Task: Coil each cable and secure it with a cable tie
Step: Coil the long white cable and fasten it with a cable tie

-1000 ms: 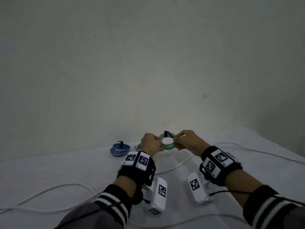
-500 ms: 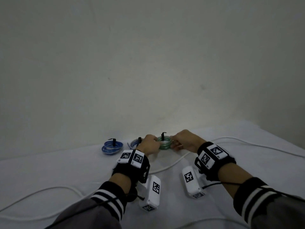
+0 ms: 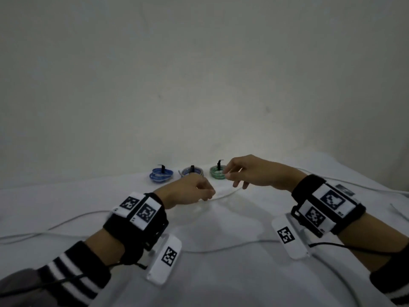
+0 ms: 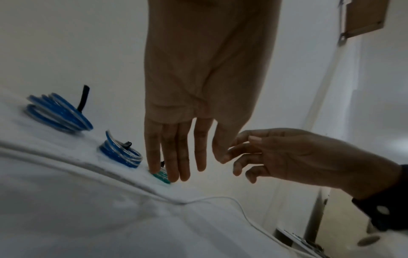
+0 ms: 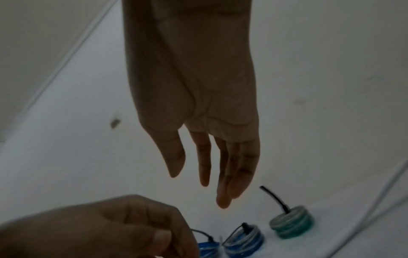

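Observation:
Three tied coils lie in a row by the wall, each with a black tie tail sticking up: a blue coil (image 3: 161,175), a blue-grey coil (image 3: 191,171) and a green coil (image 3: 218,172). My right hand (image 3: 232,177) hovers just right of the green coil (image 5: 291,223), fingers relaxed and holding nothing. My left hand (image 3: 209,194) hangs in front of the blue-grey coil (image 4: 121,153), fingers loose and empty. In the left wrist view its fingers (image 4: 176,157) partly cover the green coil (image 4: 162,175).
Loose white cables run over the white cloth: one (image 3: 223,193) under my hands, one (image 3: 66,222) to the left, one (image 3: 232,248) nearer me. A thin white strip (image 3: 398,211) lies at the right edge. The wall stands right behind the coils.
The green coil, held up between both hands a second ago, now lies on the cloth beside the other two. Both hands have let go and drawn back from it.

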